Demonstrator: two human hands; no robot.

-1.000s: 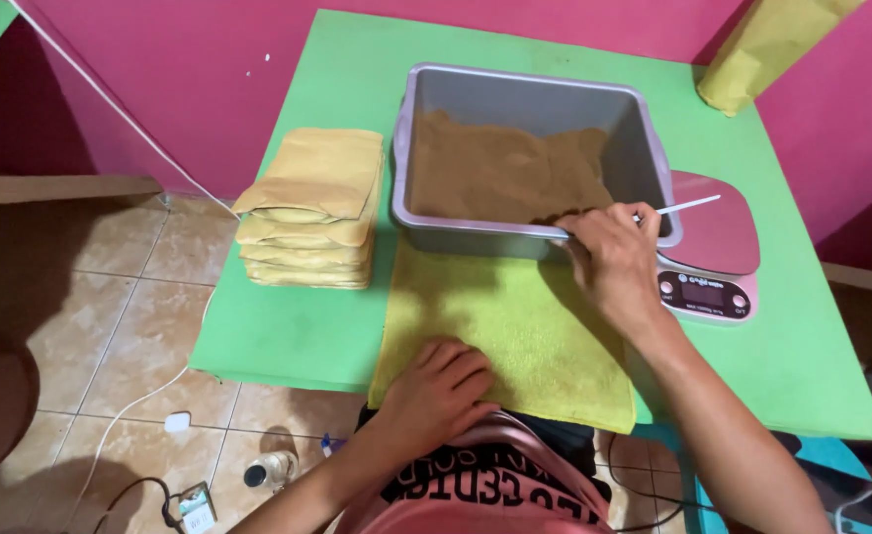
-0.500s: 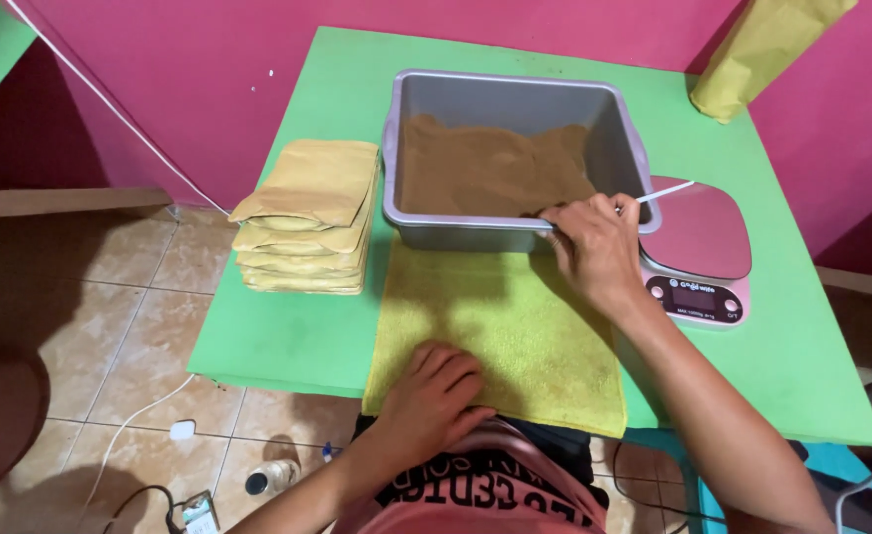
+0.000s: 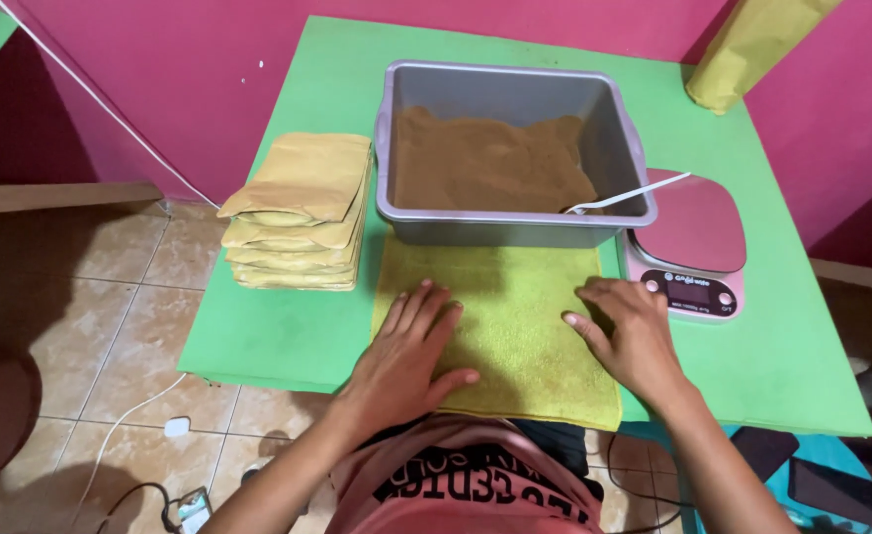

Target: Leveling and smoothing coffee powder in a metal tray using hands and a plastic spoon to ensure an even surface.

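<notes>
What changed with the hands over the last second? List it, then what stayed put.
The right hand let go of the white spoon, leaving it in the grey tub, and came down flat onto the yellow cloth. The left hand slid forward on it. Pouch stack and scale stayed.

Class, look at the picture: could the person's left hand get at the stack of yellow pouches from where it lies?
Probably yes. The left hand lies flat on the yellow cloth, and only bare green table separates it from the stack of yellow pouches.
</notes>
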